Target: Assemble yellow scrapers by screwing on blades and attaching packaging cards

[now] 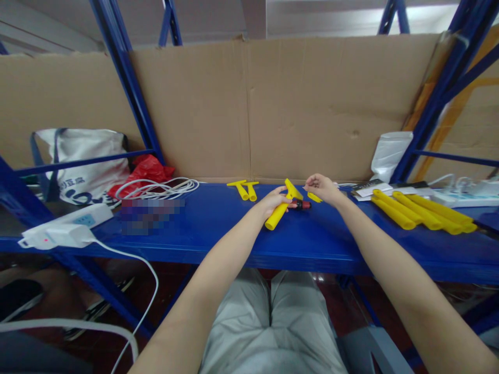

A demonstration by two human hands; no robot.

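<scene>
My left hand (275, 201) is closed around a yellow T-shaped scraper (276, 216), its thick round handle slanting toward me and its wedge-shaped head pointing up and away. Just right of that hand, a red and black tool handle (302, 204), perhaps a screwdriver's, lies on the blue bench (218, 228). Over the bench on the right, my right hand (323, 188) has its thumb and fingertips pinched together; whatever is between them is too small to make out. Below its fingers is a small flat yellow piece (314, 197). Two yellow T-shaped pieces (245, 190) lie farther back, left of my hands.
Several yellow tubes (424, 212) lie at the right beside papers (371, 189) and a white pouch (391, 155). On the left are a power strip (83, 218), coiled white cable (167, 188), a red bag (146, 174) and a cloth bag (88, 161). Cardboard (312, 109) stands behind.
</scene>
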